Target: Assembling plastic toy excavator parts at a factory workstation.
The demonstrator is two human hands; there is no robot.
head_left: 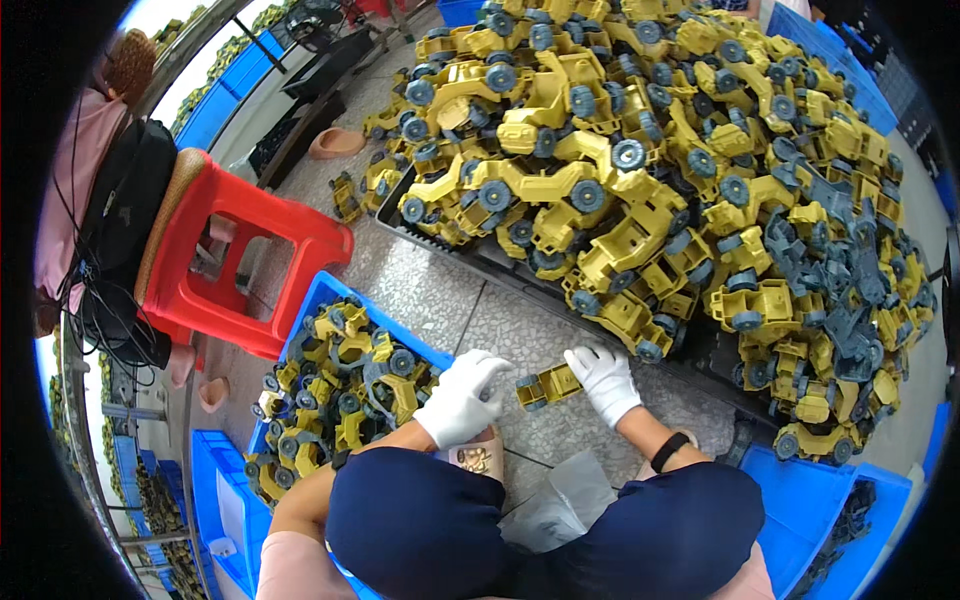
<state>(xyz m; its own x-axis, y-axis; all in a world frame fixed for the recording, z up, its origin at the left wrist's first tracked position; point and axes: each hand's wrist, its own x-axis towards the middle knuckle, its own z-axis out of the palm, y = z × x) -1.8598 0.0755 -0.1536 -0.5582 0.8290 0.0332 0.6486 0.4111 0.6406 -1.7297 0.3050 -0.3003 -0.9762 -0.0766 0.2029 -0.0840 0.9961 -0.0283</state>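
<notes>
In its white glove, my right hand (604, 379) grips one end of a yellow toy truck chassis (549, 387) with dark grey wheels, holding it above the floor in front of my knees. My left hand (464, 399), also gloved in white, is just left of the toy and apart from it. Its fingers are curved and spread, with nothing visible between them. Beside my left wrist is a blue crate (322, 285) filled with similar yellow and grey toy vehicle parts. A large heap of yellow toy vehicles (640, 200) rises beyond my hands.
The heap lies on a black tray (470, 262). A red plastic stool (215, 262) stands at left, near a person in pink (85, 190). More blue bins (800, 510) flank my legs. A clear plastic bag (565, 505) lies between my knees, and slippers (337, 143) are on the speckled floor.
</notes>
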